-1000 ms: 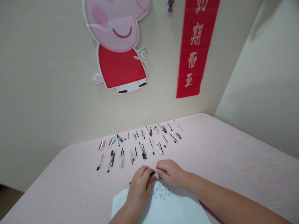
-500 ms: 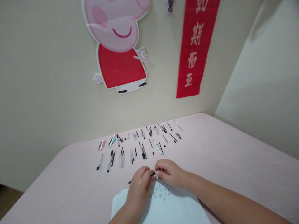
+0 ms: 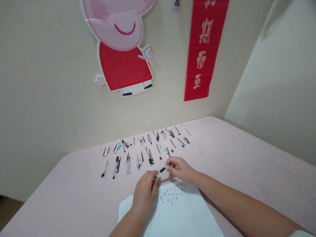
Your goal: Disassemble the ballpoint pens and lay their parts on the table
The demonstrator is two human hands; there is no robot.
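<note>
Between my hands is a pen (image 3: 162, 170) with a clear barrel and a dark section, tilted up to the right. My left hand (image 3: 145, 188) is closed on its lower left end. With pinched fingertips, my right hand (image 3: 180, 169) grips the upper right end. My fingers hide both ends, so I cannot tell whether the pen is whole. Below the hands lies a white sheet of paper (image 3: 182, 214) with several handwritten characters near its top, and my left forearm crosses its left part.
Beyond my hands, several pens and pen parts (image 3: 149, 156) lie in two rows on the pink-covered table (image 3: 247, 164). A light wall rises behind, carrying a cartoon pig cutout (image 3: 124, 67) and a red banner (image 3: 204, 49).
Both hands have risen slightly away from the paper and moved a little apart, so more of the pen shows between them. The view has shifted slightly.
</note>
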